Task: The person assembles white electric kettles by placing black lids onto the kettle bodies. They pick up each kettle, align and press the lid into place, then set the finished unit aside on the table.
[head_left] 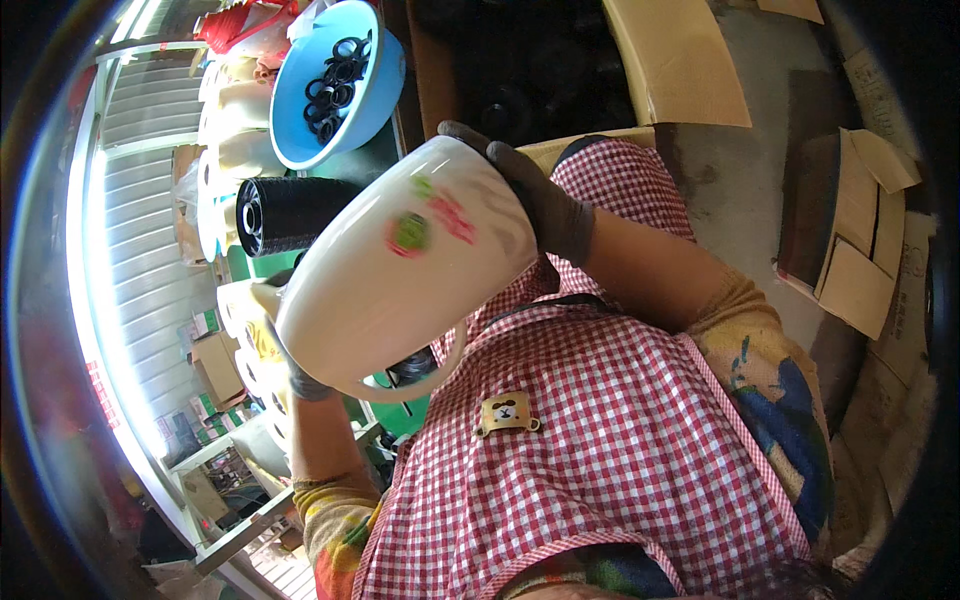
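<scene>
Both my hands hold up a large, glossy cream-white jug (400,285), tilted on its side above the apron. Blurred green and red decoration marks its wall, and a loop handle (440,375) curves out on the side towards me. My right hand (550,205), in a dark grey glove, grips the jug's upper right end, its fingers over the rim. At the lower left end my left hand (308,385), also gloved, is closed around the jug, mostly hidden behind it. Just beyond the jug lies a ribbed black stack of rings or lids (300,212).
A light-blue basin (392,75) with several black rings (335,95) stands on the green bench (375,165). Cream-white vessels (245,110) line the bench's left side. Ahead is an opened cardboard box (690,60) of dark items. More cardboard (865,240) lies at right.
</scene>
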Available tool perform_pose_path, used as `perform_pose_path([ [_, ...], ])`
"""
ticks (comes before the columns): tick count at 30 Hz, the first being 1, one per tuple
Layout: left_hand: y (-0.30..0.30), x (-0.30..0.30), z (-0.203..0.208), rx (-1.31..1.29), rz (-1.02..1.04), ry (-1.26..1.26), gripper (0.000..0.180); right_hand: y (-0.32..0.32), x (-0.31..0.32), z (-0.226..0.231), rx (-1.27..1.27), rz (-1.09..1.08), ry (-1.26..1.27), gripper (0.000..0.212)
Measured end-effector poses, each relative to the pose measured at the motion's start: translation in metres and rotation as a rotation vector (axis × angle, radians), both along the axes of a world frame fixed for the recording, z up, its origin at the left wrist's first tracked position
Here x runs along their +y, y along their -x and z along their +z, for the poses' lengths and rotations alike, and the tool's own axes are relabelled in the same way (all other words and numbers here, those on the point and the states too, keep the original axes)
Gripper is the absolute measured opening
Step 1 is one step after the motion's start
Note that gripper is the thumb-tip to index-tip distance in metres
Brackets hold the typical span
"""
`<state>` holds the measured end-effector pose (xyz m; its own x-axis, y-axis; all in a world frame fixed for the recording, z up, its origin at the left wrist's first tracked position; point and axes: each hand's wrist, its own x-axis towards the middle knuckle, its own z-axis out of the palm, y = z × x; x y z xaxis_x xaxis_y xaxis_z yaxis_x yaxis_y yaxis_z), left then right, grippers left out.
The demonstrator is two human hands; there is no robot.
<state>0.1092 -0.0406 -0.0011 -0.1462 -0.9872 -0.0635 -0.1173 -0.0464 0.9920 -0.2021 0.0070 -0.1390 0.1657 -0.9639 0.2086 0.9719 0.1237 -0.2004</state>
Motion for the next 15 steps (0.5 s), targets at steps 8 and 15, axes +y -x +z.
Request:
perform_pose_path([
  [8,-0.093,-0.042,-0.073,0.395,-0.052,-0.156,0.052,0.009,0.020,0.038,0.717,-0.580,0.412,0.086],
  [15,0.042,0.006,0.014,-0.544,-0.339,0.618,0.045,0.013,0.011,-0.033,-0.250,0.267,0.172,0.071],
])
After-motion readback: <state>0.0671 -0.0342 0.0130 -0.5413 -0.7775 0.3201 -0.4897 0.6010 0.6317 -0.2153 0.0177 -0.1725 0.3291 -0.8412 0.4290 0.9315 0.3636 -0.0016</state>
